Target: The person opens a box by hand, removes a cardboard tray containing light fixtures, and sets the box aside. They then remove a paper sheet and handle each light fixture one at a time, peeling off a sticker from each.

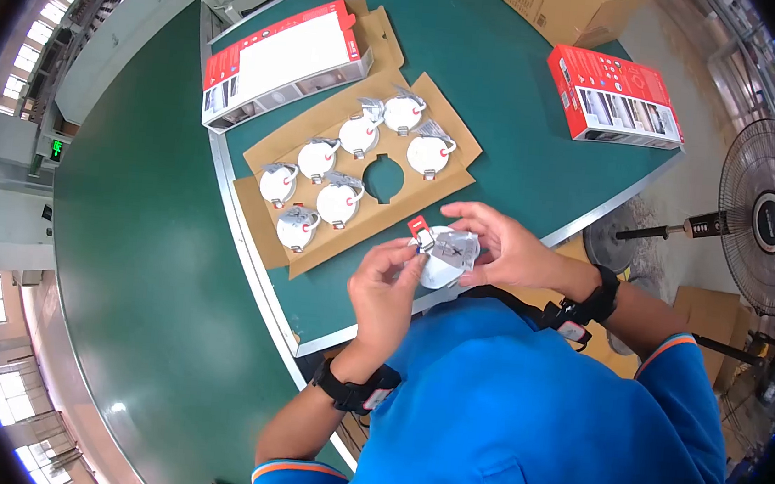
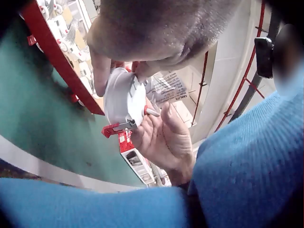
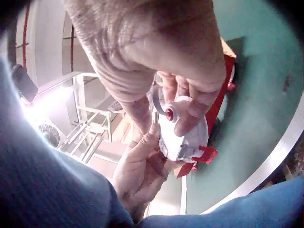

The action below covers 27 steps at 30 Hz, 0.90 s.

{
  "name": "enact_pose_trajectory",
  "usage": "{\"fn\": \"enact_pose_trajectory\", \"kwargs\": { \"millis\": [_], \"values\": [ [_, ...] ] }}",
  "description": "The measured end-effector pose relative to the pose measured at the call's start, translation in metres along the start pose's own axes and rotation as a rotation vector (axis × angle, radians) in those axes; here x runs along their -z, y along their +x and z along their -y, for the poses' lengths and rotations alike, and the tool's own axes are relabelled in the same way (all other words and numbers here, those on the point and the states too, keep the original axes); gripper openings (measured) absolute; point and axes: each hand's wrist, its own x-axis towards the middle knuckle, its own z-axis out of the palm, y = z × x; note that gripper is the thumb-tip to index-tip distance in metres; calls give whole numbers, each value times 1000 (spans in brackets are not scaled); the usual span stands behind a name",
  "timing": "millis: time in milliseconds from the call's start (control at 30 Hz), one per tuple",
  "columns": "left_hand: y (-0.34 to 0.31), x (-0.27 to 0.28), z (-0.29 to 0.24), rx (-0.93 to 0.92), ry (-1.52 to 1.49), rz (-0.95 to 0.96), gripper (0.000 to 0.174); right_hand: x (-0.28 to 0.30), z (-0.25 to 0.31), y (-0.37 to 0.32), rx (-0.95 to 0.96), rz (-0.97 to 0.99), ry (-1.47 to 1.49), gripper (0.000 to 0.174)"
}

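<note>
A white round recessed light (image 1: 440, 272) is held between both hands over the table's near edge. My left hand (image 1: 382, 288) pinches it by the side with the metal spring clip and red tab (image 1: 418, 226). On the opposite side, my right hand (image 1: 508, 251) grips its rim, thumb below and fingers curled over. A clear printed plastic bag (image 1: 454, 248) lies against the light by the right fingers. In the left wrist view, the light (image 2: 124, 97) is tipped on edge, and the right wrist view shows a red-ringed cable entry (image 3: 169, 114) on its back.
Beyond the hands, a cardboard insert (image 1: 380, 218) carries several similar white lights (image 1: 337, 204) around a round hole. A red-and-white box (image 1: 283, 67) stands behind it; another box (image 1: 612, 96) sits at the right table corner. A fan (image 1: 767, 220) stands off the table.
</note>
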Motion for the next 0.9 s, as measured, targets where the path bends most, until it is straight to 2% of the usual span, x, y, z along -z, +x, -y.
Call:
{"fn": "enact_pose_trajectory", "kwargs": {
  "millis": [33, 133, 167, 267, 467, 567, 667, 700, 900],
  "values": [
    [2, 1, -3, 26, -57, -14, 12, 1, 1, 0, 24, 8, -16, 60],
    [5, -2, -6, 27, -131, -46, 14, 8, -16, 4, -135, 32, 35, 52],
    [5, -2, -7, 39, -116, -33, 16, 3, -23, 1, -105, -40, 24, 45],
    [2, -6, -4, -90, -52, -60, 18, -7, -27, 2, -75, -155, 78, 43],
    [0, 7, 5, -141, -66, -19, 17, -31, -53, 1, 126, -321, 132, 42],
    [0, 10, -4, -104, -113, -26, 13, -50, -61, 2, 163, -411, 5, 41],
    [6, 20, 4, -106, 3, -27, 10, -69, -64, 3, 227, -511, 88, 39],
    [8, 21, 5, -72, -28, -25, 9, -73, -65, 3, 226, -538, 67, 39],
    [13, 25, 10, -204, -81, -16, 14, -86, -68, 11, 259, -662, -172, 39]
  ]
}}
